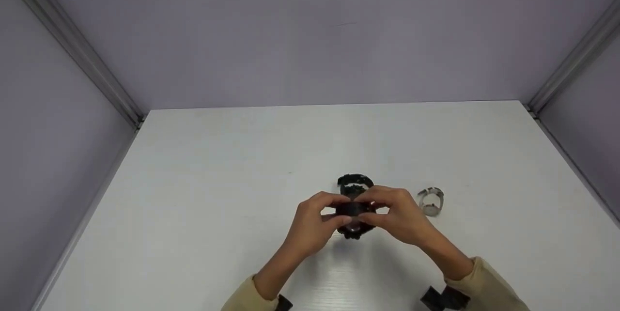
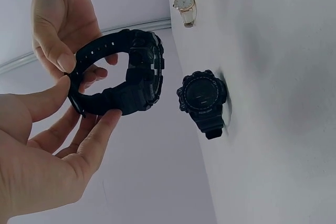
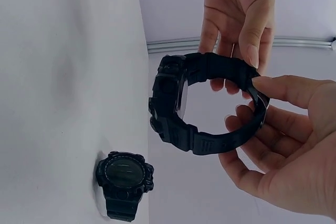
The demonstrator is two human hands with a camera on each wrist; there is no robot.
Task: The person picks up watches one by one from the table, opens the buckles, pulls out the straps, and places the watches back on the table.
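Note:
Both hands hold one black digital watch (image 1: 354, 210) just above the white table (image 1: 218, 180), its strap closed in a loop. My left hand (image 1: 323, 215) pinches the strap between thumb and fingers, which the left wrist view shows on the black watch (image 2: 123, 77). My right hand (image 1: 391, 214) grips the strap's other side, and in the right wrist view its thumb and fingers curl round the black watch (image 3: 202, 103). A second black watch (image 1: 355, 183) (image 2: 202, 98) (image 3: 123, 179) lies face up on the table just beyond the hands.
A small watch with a pale strap (image 1: 430, 200) (image 2: 185, 8) lies on the table to the right of the hands. Purple walls with metal corner rails (image 1: 72, 44) (image 1: 576, 64) enclose the table on three sides.

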